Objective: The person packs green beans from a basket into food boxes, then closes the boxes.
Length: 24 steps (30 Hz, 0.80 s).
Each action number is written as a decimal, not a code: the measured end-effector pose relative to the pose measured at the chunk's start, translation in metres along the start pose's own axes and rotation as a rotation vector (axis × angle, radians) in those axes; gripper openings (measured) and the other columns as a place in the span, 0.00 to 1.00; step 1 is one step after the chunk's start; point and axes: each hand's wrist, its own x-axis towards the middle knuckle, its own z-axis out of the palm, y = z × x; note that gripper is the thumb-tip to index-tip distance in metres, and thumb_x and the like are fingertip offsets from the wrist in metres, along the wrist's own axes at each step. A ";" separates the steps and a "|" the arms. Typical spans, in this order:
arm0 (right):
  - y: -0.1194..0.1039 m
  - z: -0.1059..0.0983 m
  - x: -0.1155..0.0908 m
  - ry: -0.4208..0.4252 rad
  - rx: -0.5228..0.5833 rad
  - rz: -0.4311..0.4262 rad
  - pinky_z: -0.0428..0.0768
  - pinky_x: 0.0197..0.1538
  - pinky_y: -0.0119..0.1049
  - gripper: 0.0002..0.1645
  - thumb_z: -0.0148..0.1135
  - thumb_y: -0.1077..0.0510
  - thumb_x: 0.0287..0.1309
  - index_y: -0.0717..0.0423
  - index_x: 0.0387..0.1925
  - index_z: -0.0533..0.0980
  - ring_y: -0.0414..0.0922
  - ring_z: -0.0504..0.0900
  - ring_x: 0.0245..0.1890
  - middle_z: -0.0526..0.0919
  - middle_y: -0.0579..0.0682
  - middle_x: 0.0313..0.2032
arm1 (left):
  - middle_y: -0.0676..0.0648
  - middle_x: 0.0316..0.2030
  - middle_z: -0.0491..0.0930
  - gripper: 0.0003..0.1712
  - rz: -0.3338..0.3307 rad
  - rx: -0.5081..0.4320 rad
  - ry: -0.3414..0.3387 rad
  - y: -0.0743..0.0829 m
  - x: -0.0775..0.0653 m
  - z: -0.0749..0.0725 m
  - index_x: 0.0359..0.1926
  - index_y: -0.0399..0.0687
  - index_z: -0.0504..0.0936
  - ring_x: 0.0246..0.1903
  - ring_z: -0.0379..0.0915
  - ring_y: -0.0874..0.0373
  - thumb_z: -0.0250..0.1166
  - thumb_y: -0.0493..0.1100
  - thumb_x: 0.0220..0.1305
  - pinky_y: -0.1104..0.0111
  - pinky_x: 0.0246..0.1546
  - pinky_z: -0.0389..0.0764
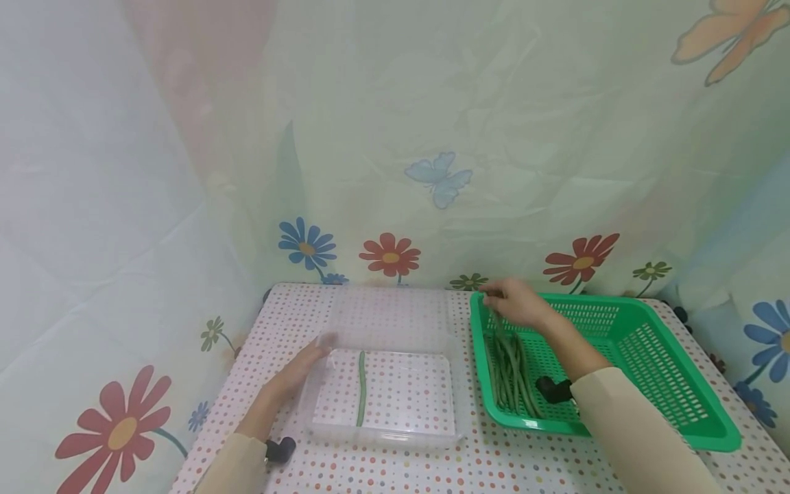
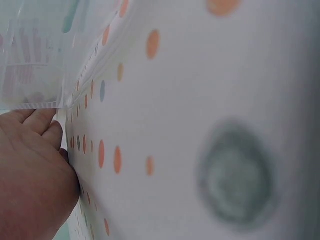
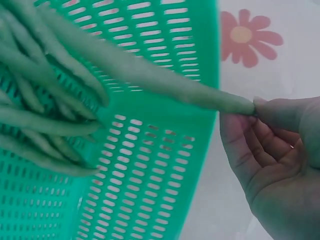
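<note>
Removal of one long green bean from the green basket appears to be the step in hand. The basket stands on the right of the spotted worktop, with the remaining beans lying in a loose bundle along its left side. At the basket's far left corner, the right hand pinches the tip of the single bean between thumb and forefinger; its other end slants down toward the bundle, and whether it touches the others cannot be told.

To the left lies a clear plastic box, its lid folded back on the far side. One bean rests inside, running from near to far, left of the middle. The left hand rests against the box's far left corner, fingers loosely extended, their tips partly hidden. The next move seems to call for a firm pinch and enough height for the trailing end to clear the bundle and rim, with the left hand steadying the light box.
</note>
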 end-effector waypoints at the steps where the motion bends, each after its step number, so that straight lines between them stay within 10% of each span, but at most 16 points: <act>1: -0.003 -0.001 0.000 0.011 -0.003 0.001 0.84 0.41 0.47 0.23 0.53 0.65 0.76 0.73 0.67 0.72 0.55 0.84 0.36 0.83 0.71 0.53 | 0.46 0.85 0.41 0.40 0.000 0.000 -0.001 0.000 0.000 0.000 0.83 0.67 0.55 0.83 0.28 0.40 0.51 0.67 0.75 0.34 0.78 0.31; 7: -0.020 -0.005 -0.001 0.042 0.050 -0.009 0.82 0.60 0.61 0.25 0.52 0.63 0.78 0.71 0.70 0.70 0.67 0.77 0.66 0.73 0.72 0.69 | 0.46 0.85 0.40 0.41 -0.003 0.005 -0.004 0.001 0.000 0.000 0.83 0.67 0.54 0.83 0.28 0.39 0.50 0.68 0.75 0.34 0.78 0.31; 24: -0.078 0.014 0.011 0.108 0.217 -0.095 0.88 0.47 0.44 0.24 0.58 0.60 0.76 0.64 0.68 0.74 0.47 0.88 0.41 0.85 0.63 0.57 | 0.46 0.85 0.41 0.40 0.004 0.011 -0.001 0.002 -0.002 0.000 0.82 0.67 0.55 0.83 0.29 0.40 0.50 0.67 0.75 0.34 0.79 0.31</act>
